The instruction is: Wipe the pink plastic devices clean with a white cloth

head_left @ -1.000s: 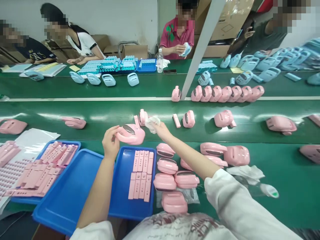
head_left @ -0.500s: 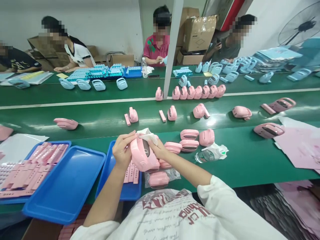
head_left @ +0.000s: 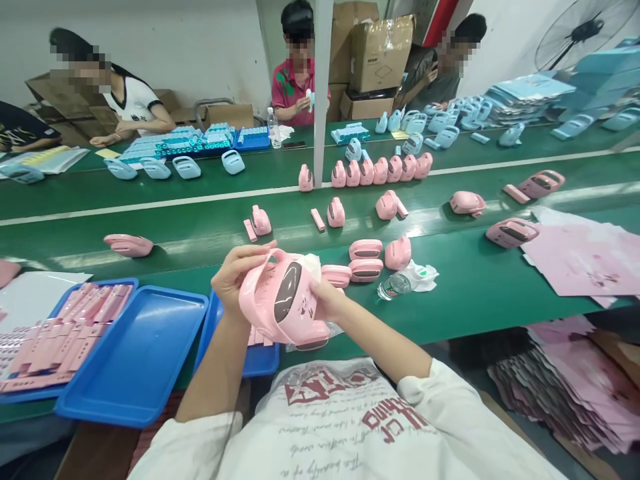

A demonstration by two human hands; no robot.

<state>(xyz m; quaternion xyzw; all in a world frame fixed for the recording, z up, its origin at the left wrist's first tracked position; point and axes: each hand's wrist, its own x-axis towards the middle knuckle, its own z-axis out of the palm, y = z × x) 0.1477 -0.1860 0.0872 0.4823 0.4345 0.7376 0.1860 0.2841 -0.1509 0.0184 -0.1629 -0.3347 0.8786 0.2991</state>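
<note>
A pink plastic device [head_left: 293, 300] with a carry handle, a dark oval panel and a small printed pattern is held up in front of my shirt. My left hand [head_left: 234, 277] is closed round its handle side. My right hand [head_left: 327, 300] grips the opposite side, with a white cloth [head_left: 313, 267] bunched between its fingers and the device; the fingertips are hidden behind. Just beyond, several similar pink devices [head_left: 366, 269] stand on the green table. Below my left forearm, a blue tray [head_left: 265, 363] with pink strips is partly covered.
An empty blue tray [head_left: 135, 360] overlaps another tray of pink pieces [head_left: 70, 327] at left. A clear bottle [head_left: 394, 287] lies beside crumpled tissue [head_left: 423, 276]. Pink sheets [head_left: 585, 260] lie at right. More pink devices line the green belt [head_left: 210, 247]; co-workers sit opposite.
The pink device has been turned so its dark panel and printed side face me more. The cloth has moved from its top to its right side. My view has shifted slightly right.
</note>
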